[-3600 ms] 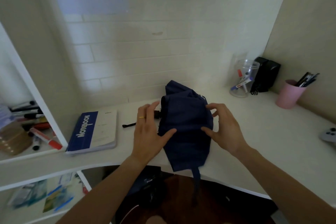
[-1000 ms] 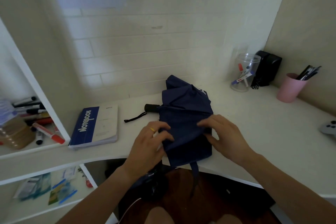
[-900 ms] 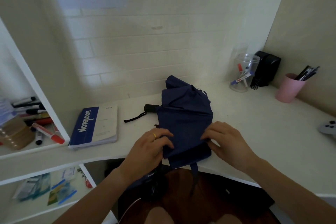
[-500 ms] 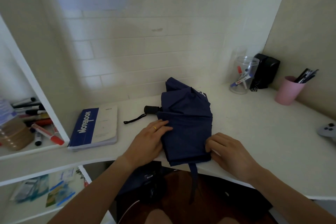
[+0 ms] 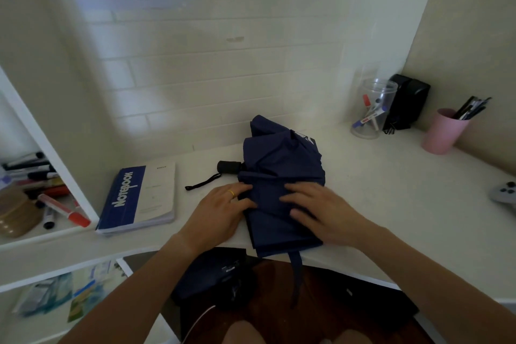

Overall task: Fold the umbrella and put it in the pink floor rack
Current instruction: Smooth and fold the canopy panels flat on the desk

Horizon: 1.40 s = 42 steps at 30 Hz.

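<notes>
A collapsed navy blue umbrella [image 5: 282, 165] lies on the white desk [image 5: 391, 190], its cloth bunched and partly folded flat. Its black handle [image 5: 229, 167] with a wrist loop sticks out to the left. A blue strap [image 5: 296, 271] hangs over the desk's front edge. My left hand [image 5: 220, 213] lies flat against the cloth's left edge, fingers together. My right hand [image 5: 321, 209] is spread flat on top of the cloth and presses it down. The pink floor rack is not in view.
A blue and white notebook [image 5: 139, 198] lies left of the umbrella. At the back right stand a clear jar with markers [image 5: 374, 109], a black box [image 5: 407, 100] and a pink pen cup [image 5: 444, 131]. A shelf with markers [image 5: 36, 184] is on the left. A grey controller [image 5: 505, 195] sits at the right edge.
My right hand has moved from the cloth's lower right corner up onto the middle of the umbrella. My left hand has stayed at the left edge.
</notes>
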Each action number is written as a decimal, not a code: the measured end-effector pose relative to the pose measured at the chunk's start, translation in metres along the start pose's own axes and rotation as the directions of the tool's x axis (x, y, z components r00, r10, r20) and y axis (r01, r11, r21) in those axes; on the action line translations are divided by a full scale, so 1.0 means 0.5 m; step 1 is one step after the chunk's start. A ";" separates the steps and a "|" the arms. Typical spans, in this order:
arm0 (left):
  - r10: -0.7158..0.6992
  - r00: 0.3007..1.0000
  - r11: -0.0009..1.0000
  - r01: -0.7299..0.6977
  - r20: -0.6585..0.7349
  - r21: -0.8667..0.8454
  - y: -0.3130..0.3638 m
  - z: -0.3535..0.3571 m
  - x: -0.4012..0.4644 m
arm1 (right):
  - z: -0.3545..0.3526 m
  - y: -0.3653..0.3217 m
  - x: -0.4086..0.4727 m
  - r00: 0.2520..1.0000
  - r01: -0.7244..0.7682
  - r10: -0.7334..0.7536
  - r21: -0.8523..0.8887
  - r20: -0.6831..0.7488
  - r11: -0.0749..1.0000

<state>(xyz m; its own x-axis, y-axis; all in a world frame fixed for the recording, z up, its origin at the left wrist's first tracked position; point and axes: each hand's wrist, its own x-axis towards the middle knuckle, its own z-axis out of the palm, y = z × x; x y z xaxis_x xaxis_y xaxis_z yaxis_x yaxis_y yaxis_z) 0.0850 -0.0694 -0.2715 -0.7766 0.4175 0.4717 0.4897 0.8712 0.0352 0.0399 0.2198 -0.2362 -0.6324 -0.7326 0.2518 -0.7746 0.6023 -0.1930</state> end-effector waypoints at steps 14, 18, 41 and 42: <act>-0.078 0.902 0.997 0.077 0.425 0.019 0.081 0.021 0.006 | 0.029 0.043 -0.039 0.936 -0.015 0.060 -0.133 0.347 0.991; -0.095 0.885 0.995 0.071 0.455 0.069 0.064 0.023 0.027 | 0.021 0.061 -0.030 0.918 -0.041 0.093 -0.143 0.385 0.989; -0.037 0.997 0.968 0.053 0.068 -0.244 0.093 -0.023 0.012 | -0.007 0.041 -0.037 0.958 -0.056 0.032 0.079 0.283 0.995; 0.006 0.998 0.977 0.009 0.068 -0.214 0.096 -0.024 0.004 | -0.006 0.039 -0.041 0.967 -0.042 0.025 0.064 0.253 0.997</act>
<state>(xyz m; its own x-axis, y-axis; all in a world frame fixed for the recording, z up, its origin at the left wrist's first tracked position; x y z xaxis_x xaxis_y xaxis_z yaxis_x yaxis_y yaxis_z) 0.1116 -0.0299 -0.2584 -0.7989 0.4393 0.4108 0.5562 0.7994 0.2269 0.0381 0.2476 -0.2423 -0.6332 -0.7740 -0.0014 -0.7464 0.6112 -0.2633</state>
